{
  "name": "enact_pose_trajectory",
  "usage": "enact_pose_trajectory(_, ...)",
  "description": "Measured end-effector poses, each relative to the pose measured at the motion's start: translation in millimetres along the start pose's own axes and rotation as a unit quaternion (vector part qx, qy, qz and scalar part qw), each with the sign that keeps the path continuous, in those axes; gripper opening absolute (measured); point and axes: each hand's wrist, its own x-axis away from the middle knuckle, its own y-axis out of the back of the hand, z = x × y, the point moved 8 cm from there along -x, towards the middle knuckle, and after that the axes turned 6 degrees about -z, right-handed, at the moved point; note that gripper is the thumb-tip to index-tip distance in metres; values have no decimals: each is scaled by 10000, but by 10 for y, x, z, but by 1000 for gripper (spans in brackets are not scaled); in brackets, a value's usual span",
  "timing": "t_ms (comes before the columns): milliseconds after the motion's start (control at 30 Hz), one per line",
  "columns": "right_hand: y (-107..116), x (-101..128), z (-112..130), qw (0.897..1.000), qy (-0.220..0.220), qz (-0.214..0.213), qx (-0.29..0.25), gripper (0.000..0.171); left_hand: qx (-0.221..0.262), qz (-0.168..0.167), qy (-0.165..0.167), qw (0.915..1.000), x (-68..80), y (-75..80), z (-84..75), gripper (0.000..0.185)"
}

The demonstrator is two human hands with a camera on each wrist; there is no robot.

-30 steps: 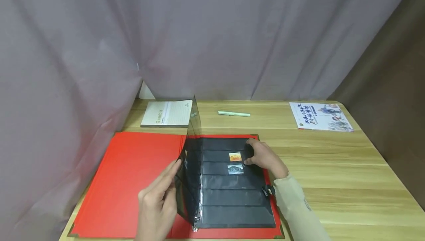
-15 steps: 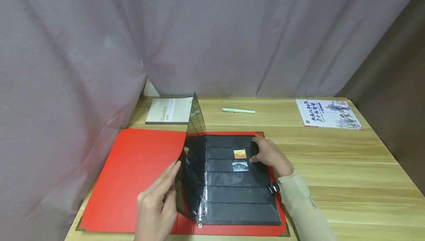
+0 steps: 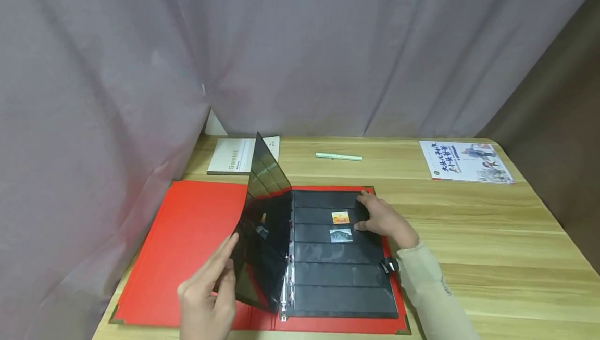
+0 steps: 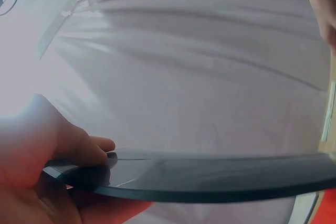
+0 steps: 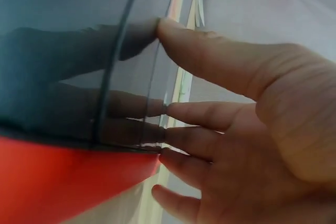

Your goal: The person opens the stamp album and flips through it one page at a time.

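A red stamp album (image 3: 201,210) lies spread on the table, with metal binder rings down its middle. My left hand (image 3: 208,288) pinches the outer edge of a raised black page (image 3: 262,215); in the left wrist view the thumb and fingers (image 4: 86,150) sit on either side of this sheet. On the right half, a flat black pocket page (image 3: 344,277) bears an orange stamp (image 3: 340,218) and a bluish-grey stamp (image 3: 340,235). My right hand (image 3: 385,220) touches that page near its outer edge; in the right wrist view its fingertips (image 5: 176,108) meet the glossy surface, fingers fairly straight.
At the back stand a Gambit notebook (image 3: 229,155), partly behind the raised page, and a pale green pen (image 3: 338,156). A white illustrated booklet (image 3: 466,162) lies at the back right of the wooden table (image 3: 469,225). Grey curtain (image 3: 300,53) hangs behind.
My left hand has moved a little left, and the raised page leans further left with it. The right hand stays at the same spot on the flat page. The head view shifts slightly.
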Motion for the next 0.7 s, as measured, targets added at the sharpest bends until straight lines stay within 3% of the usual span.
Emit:
enact_pose_trajectory(233,-2,134,-23,9968,109,791,10,94,-228,-111,397,9989,48,130,125,56)
enact_pose_trajectory(467,-9,157,-18,9936,88,1115,-171,90,-425,-367,853,9948,116,277,293,51)
enact_pose_trajectory(567,-23,150,14,9938,154,1100,33,87,-643,-620,1225,9884,157,375,415,48)
enact_pose_trajectory(700,-23,142,1,9938,113,1079,247,83,-907,-880,1897,9737,249,490,606,43)
